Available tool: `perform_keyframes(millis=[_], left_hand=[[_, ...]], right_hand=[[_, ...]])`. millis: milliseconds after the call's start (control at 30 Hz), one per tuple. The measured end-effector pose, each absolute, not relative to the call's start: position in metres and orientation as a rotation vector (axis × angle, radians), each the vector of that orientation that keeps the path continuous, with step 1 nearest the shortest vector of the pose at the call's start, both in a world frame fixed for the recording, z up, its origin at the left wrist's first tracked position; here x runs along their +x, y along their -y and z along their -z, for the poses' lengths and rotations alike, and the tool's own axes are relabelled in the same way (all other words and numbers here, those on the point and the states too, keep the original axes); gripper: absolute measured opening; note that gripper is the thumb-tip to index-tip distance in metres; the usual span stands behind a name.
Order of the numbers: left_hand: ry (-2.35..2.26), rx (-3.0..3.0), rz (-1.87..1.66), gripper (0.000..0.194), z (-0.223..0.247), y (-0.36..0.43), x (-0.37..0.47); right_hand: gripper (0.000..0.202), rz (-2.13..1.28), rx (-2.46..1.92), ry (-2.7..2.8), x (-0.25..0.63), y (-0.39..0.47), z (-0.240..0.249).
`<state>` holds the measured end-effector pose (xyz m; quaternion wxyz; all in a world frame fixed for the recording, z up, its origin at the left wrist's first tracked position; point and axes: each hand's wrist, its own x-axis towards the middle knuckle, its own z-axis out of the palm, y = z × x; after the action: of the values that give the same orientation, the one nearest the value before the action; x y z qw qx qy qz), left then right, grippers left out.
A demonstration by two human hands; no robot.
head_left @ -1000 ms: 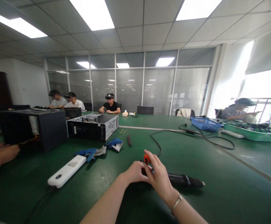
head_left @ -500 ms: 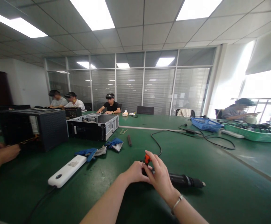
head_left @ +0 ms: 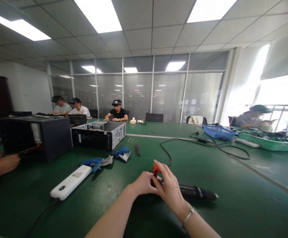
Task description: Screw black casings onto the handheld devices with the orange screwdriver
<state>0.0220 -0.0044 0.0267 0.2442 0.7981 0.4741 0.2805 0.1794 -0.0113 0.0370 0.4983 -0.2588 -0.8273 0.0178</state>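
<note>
A black cylindrical tool (head_left: 196, 192), its metal tip pointing right, lies on the green table in front of me. My left hand (head_left: 146, 183) is closed around the tool's left end, which is mostly hidden by my fingers. Standing up from that end is a small orange and black piece (head_left: 156, 169). My right hand (head_left: 168, 185), with a bracelet at the wrist, pinches this piece between thumb and fingers. A black cable runs from behind my hands toward the back right.
White power strip (head_left: 71, 182), blue-grey gloves (head_left: 96, 163) and a dark bar (head_left: 137, 149) lie left of centre. Computer cases (head_left: 91, 138) stand behind, with another person's hands (head_left: 2, 163) at far left. Blue basket (head_left: 218, 133) and green basket (head_left: 273, 142) sit right.
The orange piece has tilted or turned slightly between my right fingers. At far left, the other person's hands have shifted a little left. My hands stay nearly in place.
</note>
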Motion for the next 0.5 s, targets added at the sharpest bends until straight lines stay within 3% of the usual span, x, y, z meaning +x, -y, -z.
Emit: perform_keyframes(millis=[500], left_hand=[[-1.255,2.16,-0.781,0.038,-0.021,0.003,0.018]], right_hand=[[0.063,-0.084,-0.566,1.736,0.182,0.012,-0.029]])
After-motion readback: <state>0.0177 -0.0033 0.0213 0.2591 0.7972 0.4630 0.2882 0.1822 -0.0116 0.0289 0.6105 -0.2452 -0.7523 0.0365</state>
